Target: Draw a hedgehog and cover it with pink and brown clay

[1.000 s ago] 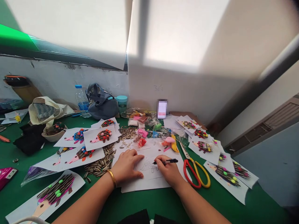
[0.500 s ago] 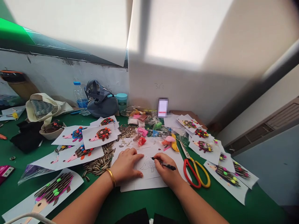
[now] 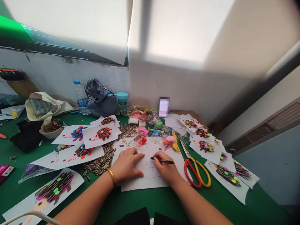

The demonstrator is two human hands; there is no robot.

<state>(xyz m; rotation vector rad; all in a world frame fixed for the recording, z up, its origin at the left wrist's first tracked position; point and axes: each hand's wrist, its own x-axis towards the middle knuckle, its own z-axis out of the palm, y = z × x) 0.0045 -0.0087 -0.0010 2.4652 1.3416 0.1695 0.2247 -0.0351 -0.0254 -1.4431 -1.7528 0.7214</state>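
Observation:
My right hand (image 3: 167,168) grips a black pen (image 3: 166,162), its tip on the paper at the upper right of a small hedgehog drawing (image 3: 147,164). Thumb and fingers apart, my left hand (image 3: 128,165) lies flat on the white paper (image 3: 140,185), just left of the drawing. A gold bracelet (image 3: 111,177) circles that wrist. To the right of the paper lie scissors (image 3: 196,168) with one red and one yellow handle, blades pointing away from me. Lumps of coloured clay (image 3: 142,141) rest at the paper's far edge.
Striped sunflower seeds (image 3: 100,162) are heaped left of the paper. Finished hedgehog cards (image 3: 93,156) lie at left, more hedgehog cards (image 3: 225,178) at right. Along the wall stand a water bottle (image 3: 81,98), a blue-grey bag (image 3: 103,103), a teal-lidded cup (image 3: 122,102) and a phone (image 3: 163,107).
The pen and my right hand have shifted slightly up and to the left over the drawing, with more marks showing on the hedgehog's back. My left hand has stayed in place.

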